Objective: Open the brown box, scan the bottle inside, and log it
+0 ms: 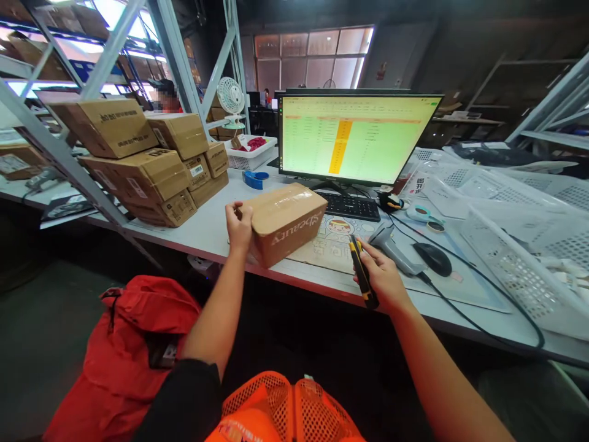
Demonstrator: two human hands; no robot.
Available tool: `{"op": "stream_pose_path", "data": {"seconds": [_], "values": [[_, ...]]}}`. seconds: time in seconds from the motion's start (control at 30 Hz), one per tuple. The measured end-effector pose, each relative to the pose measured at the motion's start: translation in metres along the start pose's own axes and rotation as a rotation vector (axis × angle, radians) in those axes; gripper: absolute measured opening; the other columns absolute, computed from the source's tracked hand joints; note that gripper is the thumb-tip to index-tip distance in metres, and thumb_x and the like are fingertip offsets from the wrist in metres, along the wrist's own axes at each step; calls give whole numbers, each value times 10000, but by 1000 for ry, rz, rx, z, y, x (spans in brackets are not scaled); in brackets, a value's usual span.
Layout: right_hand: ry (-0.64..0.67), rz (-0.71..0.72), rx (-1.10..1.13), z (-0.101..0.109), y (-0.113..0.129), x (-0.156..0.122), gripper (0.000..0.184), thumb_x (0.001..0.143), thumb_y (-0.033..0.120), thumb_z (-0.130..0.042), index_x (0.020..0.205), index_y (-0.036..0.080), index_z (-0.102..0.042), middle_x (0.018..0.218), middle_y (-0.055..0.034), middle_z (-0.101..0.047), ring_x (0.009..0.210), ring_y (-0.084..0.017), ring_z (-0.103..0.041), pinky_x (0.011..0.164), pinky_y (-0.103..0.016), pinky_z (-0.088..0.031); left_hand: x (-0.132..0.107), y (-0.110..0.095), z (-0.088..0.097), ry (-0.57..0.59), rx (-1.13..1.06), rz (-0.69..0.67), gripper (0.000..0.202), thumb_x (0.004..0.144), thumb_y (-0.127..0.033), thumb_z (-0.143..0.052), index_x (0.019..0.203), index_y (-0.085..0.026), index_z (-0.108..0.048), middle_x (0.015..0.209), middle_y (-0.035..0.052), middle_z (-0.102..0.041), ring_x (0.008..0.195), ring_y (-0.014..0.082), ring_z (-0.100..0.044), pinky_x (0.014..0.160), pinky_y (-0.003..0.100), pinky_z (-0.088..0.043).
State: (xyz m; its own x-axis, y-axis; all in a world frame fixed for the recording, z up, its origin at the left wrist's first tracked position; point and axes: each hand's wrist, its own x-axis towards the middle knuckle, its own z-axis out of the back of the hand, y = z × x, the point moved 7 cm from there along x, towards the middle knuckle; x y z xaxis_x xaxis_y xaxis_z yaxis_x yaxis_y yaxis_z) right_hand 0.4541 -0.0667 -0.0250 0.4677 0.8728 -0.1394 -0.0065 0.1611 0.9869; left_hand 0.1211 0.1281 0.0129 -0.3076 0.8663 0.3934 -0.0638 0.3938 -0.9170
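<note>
A taped cardboard box [288, 221] with red lettering lies on the white table [202, 230] in front of the monitor. My left hand [239, 226] grips the box's left end, fingers curled over its corner. My right hand [381, 275] is closed round a yellow and black utility knife [361, 270], held just right of the box and apart from it, above the table's front edge.
A monitor [354, 138] shows a green spreadsheet, with a keyboard [350, 205] under it. A grey barcode scanner [396, 248], a black mouse [432, 258] and tape rolls lie at the right. Stacked cardboard boxes [147, 166] stand at the left. White perforated baskets [519, 245] fill the right. A red bag [124, 356] sits below.
</note>
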Motion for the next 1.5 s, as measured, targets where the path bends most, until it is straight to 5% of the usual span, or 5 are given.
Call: {"op": "stream_pose_path", "data": {"seconds": [0.1, 0.23, 0.67, 1.27, 1.5], "values": [[-49, -46, 36, 14, -14, 10, 680, 923, 378, -637, 1569, 177, -566, 688, 5, -635, 502, -128, -608, 467, -228, -547, -94, -31, 2, -40, 195, -270, 503, 1002, -418, -621, 1436, -232, -448, 1490, 182, -502, 1422, 309, -490, 1208, 505, -405], [-60, -44, 16, 19, -15, 25, 667, 914, 363, -663, 1548, 173, -585, 707, 10, -638, 473, -125, -596, 426, -219, -497, -180, -80, -50, 713, 257, -656, 347, 1037, -398, -604, 1362, -277, -604, 1610, 122, -500, 1497, 285, -489, 1183, 470, -487], [154, 177, -397, -23, 65, 113, 559, 930, 231, -754, 1471, 142, -648, 634, 29, -609, 450, -104, -530, 391, -195, -417, -11, -47, -42, 462, 795, -780, 398, 963, -560, -711, 1207, -250, -762, 1354, 88, -744, 1276, 334, -679, 1089, 504, -466], [324, 307, -376, -48, 49, 42, 755, 840, 554, -740, 1498, 195, -646, 883, -37, -714, 540, -139, -580, 495, -278, -506, -21, -45, -26, 482, 706, -739, 294, 969, -401, -705, 1215, -241, -696, 1417, 83, -707, 1321, 308, -631, 1155, 510, -357], [50, 709, -974, -37, 154, 91, 548, 861, 310, -772, 1405, 263, -729, 1220, -98, -775, 1056, -310, -709, 903, -407, -558, -27, -24, -35, 259, 694, -702, 370, 949, -602, -679, 1091, -262, -717, 1253, 79, -762, 1204, 324, -638, 1099, 528, -375]]}}
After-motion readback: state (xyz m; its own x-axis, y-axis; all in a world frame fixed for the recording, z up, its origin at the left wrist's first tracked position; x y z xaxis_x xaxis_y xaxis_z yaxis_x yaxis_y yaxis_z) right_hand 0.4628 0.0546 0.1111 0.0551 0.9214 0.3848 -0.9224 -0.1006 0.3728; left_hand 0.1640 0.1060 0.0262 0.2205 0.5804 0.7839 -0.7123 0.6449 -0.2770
